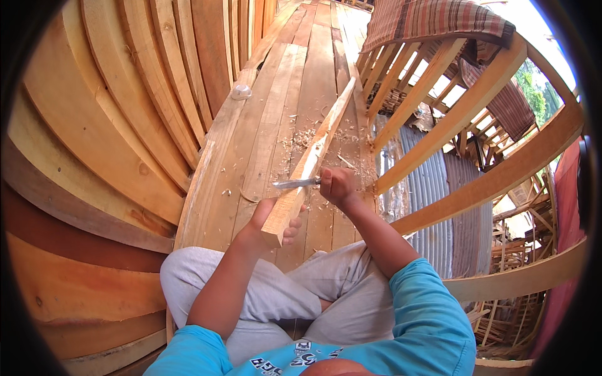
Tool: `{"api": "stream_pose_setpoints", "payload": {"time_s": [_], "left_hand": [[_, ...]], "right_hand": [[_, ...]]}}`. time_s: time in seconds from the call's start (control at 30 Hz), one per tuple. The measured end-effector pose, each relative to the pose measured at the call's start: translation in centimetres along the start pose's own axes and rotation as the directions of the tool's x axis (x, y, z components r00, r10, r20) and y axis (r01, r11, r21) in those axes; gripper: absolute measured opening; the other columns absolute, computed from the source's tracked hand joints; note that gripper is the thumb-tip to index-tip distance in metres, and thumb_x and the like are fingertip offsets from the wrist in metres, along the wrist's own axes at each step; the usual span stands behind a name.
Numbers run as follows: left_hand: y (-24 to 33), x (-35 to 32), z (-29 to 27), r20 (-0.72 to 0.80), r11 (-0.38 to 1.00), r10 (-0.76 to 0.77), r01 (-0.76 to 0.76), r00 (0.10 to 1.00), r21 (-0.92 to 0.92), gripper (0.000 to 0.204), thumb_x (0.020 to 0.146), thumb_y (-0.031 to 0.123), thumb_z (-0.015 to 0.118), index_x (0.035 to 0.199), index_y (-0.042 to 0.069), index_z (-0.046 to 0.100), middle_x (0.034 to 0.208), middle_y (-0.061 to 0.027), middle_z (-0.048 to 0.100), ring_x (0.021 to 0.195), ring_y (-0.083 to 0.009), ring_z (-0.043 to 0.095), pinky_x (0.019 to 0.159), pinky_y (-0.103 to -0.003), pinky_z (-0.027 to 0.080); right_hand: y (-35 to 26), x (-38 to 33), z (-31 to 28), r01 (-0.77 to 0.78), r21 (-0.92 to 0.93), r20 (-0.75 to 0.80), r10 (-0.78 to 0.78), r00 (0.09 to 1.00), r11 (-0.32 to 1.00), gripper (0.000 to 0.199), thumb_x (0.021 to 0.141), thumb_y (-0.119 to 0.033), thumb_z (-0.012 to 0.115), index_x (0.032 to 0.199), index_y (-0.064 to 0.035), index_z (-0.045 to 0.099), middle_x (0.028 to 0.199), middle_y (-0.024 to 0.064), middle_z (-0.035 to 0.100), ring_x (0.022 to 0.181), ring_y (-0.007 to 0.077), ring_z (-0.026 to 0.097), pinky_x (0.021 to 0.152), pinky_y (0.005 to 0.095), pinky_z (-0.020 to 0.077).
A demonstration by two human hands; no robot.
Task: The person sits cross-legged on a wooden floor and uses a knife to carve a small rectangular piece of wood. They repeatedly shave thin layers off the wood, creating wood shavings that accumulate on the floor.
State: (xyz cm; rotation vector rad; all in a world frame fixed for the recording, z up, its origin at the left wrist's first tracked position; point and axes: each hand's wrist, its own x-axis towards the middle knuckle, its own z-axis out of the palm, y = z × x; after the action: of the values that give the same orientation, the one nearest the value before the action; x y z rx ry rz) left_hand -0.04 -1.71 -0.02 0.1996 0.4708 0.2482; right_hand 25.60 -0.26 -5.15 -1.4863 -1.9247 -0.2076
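Note:
A long squared wooden bar (283, 210) slants away from my lap over the plank floor, its far end narrower and lying farther up to the right. My left hand (258, 218) is wrapped around the near end, with fingertips showing on the bar's right side. In my right fist (338, 186) is a knife (293, 183); its handle is mostly covered by the fingers. The metal blade points left and lies across the top of the bar, just beyond my left hand. Pale wood shavings (305, 138) are scattered beside the bar.
Wooden boards (119, 119) form a wall close on the left. A slatted railing (439, 160) runs along the right, with striped cloth (439, 22) over it. Beyond it are corrugated metal sheets (433, 194). A small clear plastic object (241, 92) sits on the plank floor (266, 116).

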Motion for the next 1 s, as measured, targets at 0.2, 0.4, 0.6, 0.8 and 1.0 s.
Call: {"api": "stream_pose_setpoints", "payload": {"time_s": [0.2, 0.4, 0.6, 0.8, 1.0], "left_hand": [[-1.8, 0.6, 0.1, -0.093, 0.982, 0.008, 0.01, 0.996, 0.19, 0.044, 0.1, 0.042, 0.036, 0.115, 0.005, 0.054, 0.068, -0.0076, 0.053, 0.046, -0.0178, 0.053, 0.04, -0.034, 0.046], [-0.8, 0.4, -0.4, -0.044, 0.99, -0.017, 0.023, 0.999, 0.14, 0.045, 0.101, 0.043, 0.036, 0.115, 0.005, 0.054, 0.069, -0.0086, 0.054, 0.046, -0.0186, 0.054, 0.039, -0.036, 0.046], [-0.5, 0.2, -0.1, -0.055, 0.993, -0.025, 0.031, 0.998, 0.118, 0.043, 0.101, 0.042, 0.037, 0.115, 0.006, 0.055, 0.068, -0.0086, 0.054, 0.045, -0.0191, 0.052, 0.04, -0.036, 0.044], [-0.5, 0.3, -0.1, -0.074, 0.986, -0.04, 0.051, 0.996, 0.158, 0.037, 0.099, 0.04, 0.039, 0.112, 0.011, 0.057, 0.067, -0.0072, 0.053, 0.045, -0.0195, 0.049, 0.043, -0.037, 0.042], [-0.6, 0.3, -0.4, -0.081, 0.986, -0.031, 0.043, 0.996, 0.159, 0.045, 0.102, 0.044, 0.034, 0.115, 0.005, 0.054, 0.067, -0.0084, 0.052, 0.045, -0.0193, 0.052, 0.039, -0.036, 0.043]], "right_hand": [[0.5, 3.2, -1.0, -0.651, -0.176, 0.105, 0.671, 0.734, 0.739, 0.066, 0.104, -0.042, 0.029, 0.075, 0.0012, 0.07, 0.077, 0.0291, 0.066, 0.076, 0.0478, 0.066, 0.076, 0.0575, 0.0508], [2.0, 2.4, -1.3, -0.67, 0.171, 0.301, 0.609, 0.734, 0.723, 0.07, 0.104, -0.053, 0.03, 0.089, 0.0025, 0.069, 0.074, 0.0219, 0.068, 0.078, 0.0412, 0.067, 0.077, 0.0507, 0.0505], [2.7, 2.3, -3.3, -0.576, 0.276, 0.407, 0.449, 0.795, 0.77, 0.025, 0.099, -0.029, 0.061, 0.105, -0.0045, 0.065, 0.085, 0.0162, 0.069, 0.08, 0.0287, 0.066, 0.074, 0.0396, 0.049], [3.5, 1.8, -3.5, -0.466, 0.244, 0.355, 0.369, 0.859, 0.85, 0.023, 0.098, -0.028, 0.062, 0.108, -0.0067, 0.063, 0.08, 0.015, 0.065, 0.077, 0.0278, 0.063, 0.071, 0.0405, 0.0486], [0.6, 2.7, -4.8, -0.394, 0.108, 0.386, 0.327, 0.863, 0.913, 0.042, 0.098, -0.044, 0.061, 0.095, -0.0029, 0.063, 0.067, 0.01, 0.054, 0.064, 0.0222, 0.052, 0.06, 0.0376, 0.0417]]}}
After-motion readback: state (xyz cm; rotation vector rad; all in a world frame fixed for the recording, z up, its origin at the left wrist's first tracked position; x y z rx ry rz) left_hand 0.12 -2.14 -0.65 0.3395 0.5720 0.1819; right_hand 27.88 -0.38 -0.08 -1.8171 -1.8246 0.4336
